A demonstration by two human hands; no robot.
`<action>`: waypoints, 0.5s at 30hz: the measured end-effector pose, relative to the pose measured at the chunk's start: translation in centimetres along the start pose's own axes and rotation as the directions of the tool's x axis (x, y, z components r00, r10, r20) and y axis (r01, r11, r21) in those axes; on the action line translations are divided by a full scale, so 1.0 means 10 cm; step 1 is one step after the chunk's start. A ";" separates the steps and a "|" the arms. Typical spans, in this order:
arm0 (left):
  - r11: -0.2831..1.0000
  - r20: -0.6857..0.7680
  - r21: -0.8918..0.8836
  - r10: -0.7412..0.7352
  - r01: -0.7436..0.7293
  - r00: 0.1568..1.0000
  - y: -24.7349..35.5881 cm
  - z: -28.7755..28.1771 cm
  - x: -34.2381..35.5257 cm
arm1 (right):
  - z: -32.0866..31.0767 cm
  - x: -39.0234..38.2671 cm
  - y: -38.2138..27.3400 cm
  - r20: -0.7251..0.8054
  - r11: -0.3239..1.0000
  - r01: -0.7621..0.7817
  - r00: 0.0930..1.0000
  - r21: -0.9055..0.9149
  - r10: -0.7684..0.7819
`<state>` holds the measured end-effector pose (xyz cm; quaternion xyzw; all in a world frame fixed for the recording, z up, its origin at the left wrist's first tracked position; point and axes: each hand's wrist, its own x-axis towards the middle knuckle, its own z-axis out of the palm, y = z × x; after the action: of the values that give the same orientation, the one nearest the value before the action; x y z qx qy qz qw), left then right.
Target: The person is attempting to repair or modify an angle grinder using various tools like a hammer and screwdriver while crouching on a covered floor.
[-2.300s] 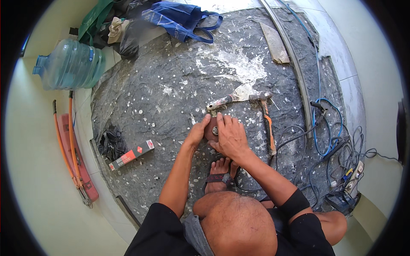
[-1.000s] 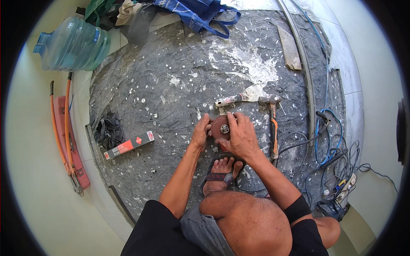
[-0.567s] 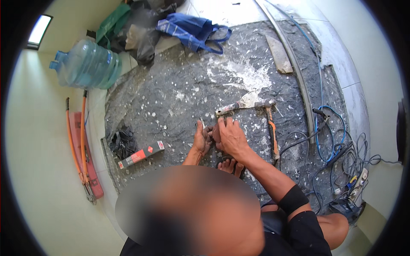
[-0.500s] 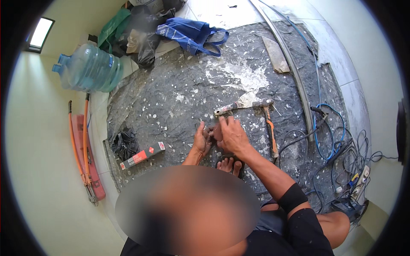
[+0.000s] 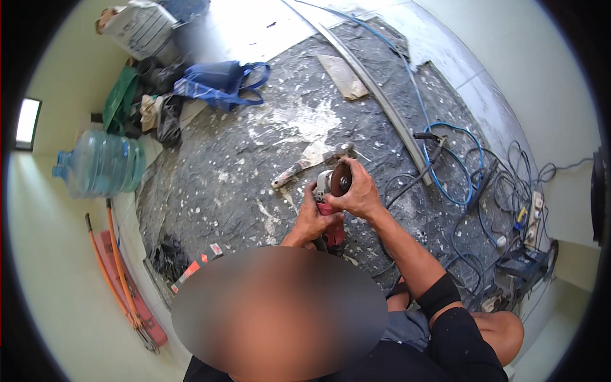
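Observation:
I grip a red and silver angle grinder (image 5: pixel 334 233) with a brown disc (image 5: pixel 338 174) mounted on its head. My left hand (image 5: pixel 309 220) is closed round the grinder's neck and body. My right hand (image 5: pixel 361 194) has its fingers wrapped at the disc's edge and the head. Just beyond the grinder lie a stained scraper (image 5: pixel 314 154) and a hammer (image 5: pixel 337 151), whose handle is mostly hidden behind my right hand and the tool. A red and black long box (image 5: pixel 191 272) lies at lower left, partly covered by a blurred oval over the lower picture.
Blue water jug (image 5: pixel 100 163), bags (image 5: pixel 213 83) and a bucket (image 5: pixel 140 30) stand upper left. Orange bolt cutters (image 5: pixel 114 267) lie left. A metal bar (image 5: pixel 366 79) and board (image 5: pixel 342 73) lie beyond the grinder. Tangled cables (image 5: pixel 458 198), a power strip (image 5: pixel 534 219) and black machine (image 5: pixel 523 267) are right.
The grinder has turned so its disc stands tilted and its red body shows. My left hand has moved in from beside it to grip the body. The view has shifted.

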<state>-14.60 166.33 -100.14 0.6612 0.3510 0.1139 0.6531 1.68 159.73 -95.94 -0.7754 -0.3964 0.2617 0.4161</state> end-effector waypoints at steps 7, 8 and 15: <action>0.981 -0.234 0.142 0.160 -0.129 0.959 0.28 0.30 0.21 | -0.31 0.17 0.09 -0.058 0.987 -0.034 0.997 0.157 0.044; 0.984 -0.199 0.127 0.152 -0.128 0.968 0.33 0.30 0.24 | -0.37 0.19 0.07 0.008 0.960 -0.194 0.980 0.202 0.196; 0.947 -0.195 0.111 0.319 -0.303 0.927 0.36 0.20 0.35 | -0.63 0.21 -0.09 0.116 0.968 -0.050 0.993 0.247 0.022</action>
<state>-9.72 167.29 -98.06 0.7179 0.3131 0.2713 0.5594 7.09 158.99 -92.13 -0.7079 -0.3691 0.3603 0.4825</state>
